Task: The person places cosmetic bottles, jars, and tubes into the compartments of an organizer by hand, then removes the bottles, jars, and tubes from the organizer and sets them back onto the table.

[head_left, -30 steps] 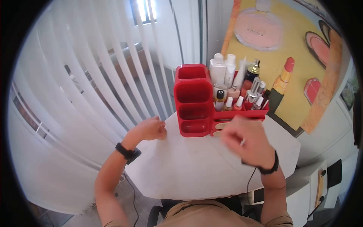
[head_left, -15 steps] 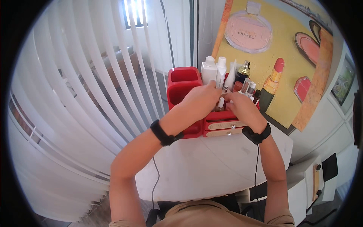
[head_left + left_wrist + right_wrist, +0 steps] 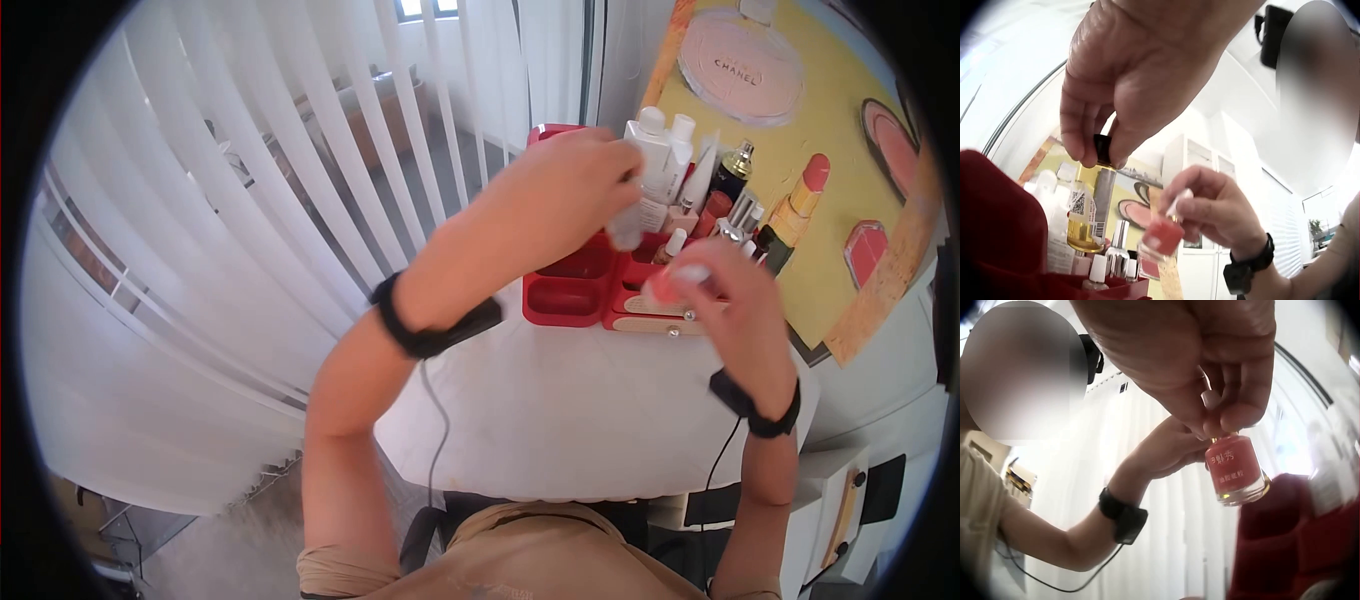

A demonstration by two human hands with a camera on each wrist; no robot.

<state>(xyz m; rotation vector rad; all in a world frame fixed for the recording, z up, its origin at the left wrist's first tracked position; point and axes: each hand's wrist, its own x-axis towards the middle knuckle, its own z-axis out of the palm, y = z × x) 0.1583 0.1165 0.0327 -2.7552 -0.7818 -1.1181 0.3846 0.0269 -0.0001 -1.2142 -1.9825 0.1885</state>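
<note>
My left hand [image 3: 1141,69] pinches the black cap of a clear bottle of yellow liquid [image 3: 1079,219], which hangs upright from the fingertips. In the head view that hand [image 3: 560,195] is over the red organizer [image 3: 565,300], to the left of the white bottles [image 3: 650,150]. By its white cap, my right hand [image 3: 1210,356] holds a small coral-red nail polish bottle [image 3: 1234,464]. The head view has the right hand [image 3: 745,300], blurred, in front of the organizer's right part. A white-capped bottle [image 3: 672,245] stands between the hands in the organizer.
The white table [image 3: 560,420] extends in front of the organizer. Behind it, a painting [image 3: 740,70] leans at the right, and white vertical blinds [image 3: 250,250] hang at the left. More cosmetics, including a dark gold-topped bottle [image 3: 735,170], stand in the organizer. Cables run from both wrists.
Both hands came from the table's front into the organizer, then lifted out with one bottle each. The left hand has moved up and left; the right hand has come back toward the front.
</note>
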